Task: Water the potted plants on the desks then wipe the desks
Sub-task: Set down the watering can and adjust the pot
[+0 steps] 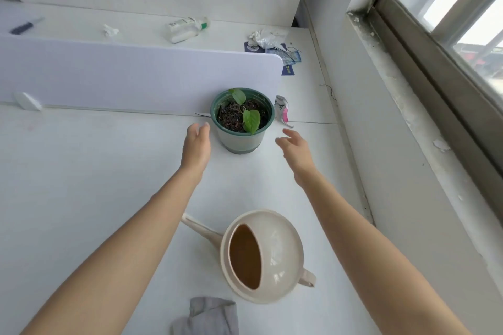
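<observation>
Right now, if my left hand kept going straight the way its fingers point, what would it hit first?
Probably the white desk divider. Your left hand points just past the left side of the green plant pot, so it might graze the rim first; depth is hard to judge.

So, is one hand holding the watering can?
No, the watering can stands free on the desk; left hand and right hand are open beside the plant pot.
</observation>
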The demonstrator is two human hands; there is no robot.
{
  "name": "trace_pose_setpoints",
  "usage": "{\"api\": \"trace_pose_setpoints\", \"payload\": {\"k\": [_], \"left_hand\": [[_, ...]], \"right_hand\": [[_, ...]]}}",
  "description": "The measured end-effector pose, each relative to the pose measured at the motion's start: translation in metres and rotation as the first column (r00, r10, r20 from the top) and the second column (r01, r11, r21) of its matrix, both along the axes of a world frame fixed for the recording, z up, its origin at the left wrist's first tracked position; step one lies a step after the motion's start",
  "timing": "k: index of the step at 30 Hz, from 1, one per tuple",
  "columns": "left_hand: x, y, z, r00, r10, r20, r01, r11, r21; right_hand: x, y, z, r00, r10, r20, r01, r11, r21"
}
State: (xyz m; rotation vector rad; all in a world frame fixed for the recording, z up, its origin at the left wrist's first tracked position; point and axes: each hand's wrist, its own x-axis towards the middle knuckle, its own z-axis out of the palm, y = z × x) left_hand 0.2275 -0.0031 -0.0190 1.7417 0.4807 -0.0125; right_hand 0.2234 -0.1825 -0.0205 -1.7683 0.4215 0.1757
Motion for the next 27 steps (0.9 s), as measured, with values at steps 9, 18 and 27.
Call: {"api": "trace_pose_setpoints", "payload": {"k": [9,18,27], "left_hand": [[0.089,-0.007,-0.024,0.984,0.175,0.043,-0.169,0.978,-0.119],[0.102,-0.02,-0.04,0.996,0.081,0.022,-0.071,0.953,-0.294],[0.063,-0.042,-0.047,0.998,0.014,0.062,0.005,0.957,-0.289]], "right_hand": [[0.068,0.021,-0.03,0.99,-0.129,0.052,0.12,0.983,0.14],[0.071,0.038,-0.04,0.961,-0.265,0.085,0.241,0.945,0.22],[0.1,0.017,-0.026,0.994,-0.107,0.001,0.104,0.97,0.218]]}}
